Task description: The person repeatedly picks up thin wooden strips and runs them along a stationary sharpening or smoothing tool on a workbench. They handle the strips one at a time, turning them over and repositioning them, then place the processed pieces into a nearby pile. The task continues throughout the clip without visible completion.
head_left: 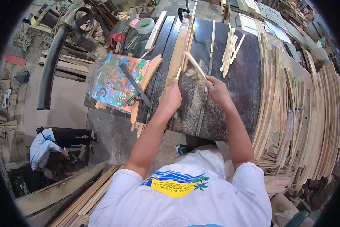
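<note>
My left hand [171, 94] grips a thin wooden stick [178, 73] beside a long wooden board [175, 56], which has a black C-clamp [182, 14] at its far end. My right hand [215, 90] holds another pale stick [194, 63], slanting up and left toward the board. Sawdust [195, 90] lies on the dark worktable [238, 113] beneath my hands. Left of them, a long dark steel blade [130, 78], apparently part of a tool, lies across a colourful printed sheet in plastic [105, 75] and some shaped wooden pieces [151, 70].
Loose sticks [228, 49] lie at the table's right, red scissors [117, 38] and a tape roll [143, 25] back left. Long slats [313, 121] are stacked right of the table. A black pipe [49, 83] juts in upper left. A co-worker [45, 147] bends low at lower left.
</note>
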The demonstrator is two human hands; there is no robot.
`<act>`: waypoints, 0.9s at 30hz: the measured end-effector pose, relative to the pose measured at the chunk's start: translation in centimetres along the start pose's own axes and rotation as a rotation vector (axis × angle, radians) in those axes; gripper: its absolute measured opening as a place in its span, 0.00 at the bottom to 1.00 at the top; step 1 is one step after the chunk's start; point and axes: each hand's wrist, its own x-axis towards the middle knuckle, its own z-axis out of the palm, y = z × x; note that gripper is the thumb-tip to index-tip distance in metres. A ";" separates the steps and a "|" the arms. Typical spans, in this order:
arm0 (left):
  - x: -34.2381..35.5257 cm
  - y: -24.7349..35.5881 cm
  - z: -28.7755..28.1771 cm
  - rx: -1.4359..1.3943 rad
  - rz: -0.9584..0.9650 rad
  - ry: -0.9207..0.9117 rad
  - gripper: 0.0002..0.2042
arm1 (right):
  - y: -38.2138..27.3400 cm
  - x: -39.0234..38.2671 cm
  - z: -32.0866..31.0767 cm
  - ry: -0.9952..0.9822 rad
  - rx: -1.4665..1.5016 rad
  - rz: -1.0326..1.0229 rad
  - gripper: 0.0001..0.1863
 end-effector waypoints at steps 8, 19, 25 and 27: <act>1.2 0.7 -0.2 0.004 -0.009 -0.002 0.26 | -0.2 10.0 -1.3 0.032 -0.156 -0.065 0.25; 5.2 1.0 -0.3 -0.014 0.013 0.026 0.27 | -1.2 14.3 -2.2 0.023 -0.171 -0.049 0.24; 7.5 1.5 -0.3 -0.061 -0.021 0.032 0.28 | -0.9 17.0 -2.0 0.046 -0.224 -0.068 0.25; 8.3 1.6 -0.1 -0.053 -0.017 0.038 0.27 | -0.4 17.9 -1.9 0.057 -0.242 -0.083 0.25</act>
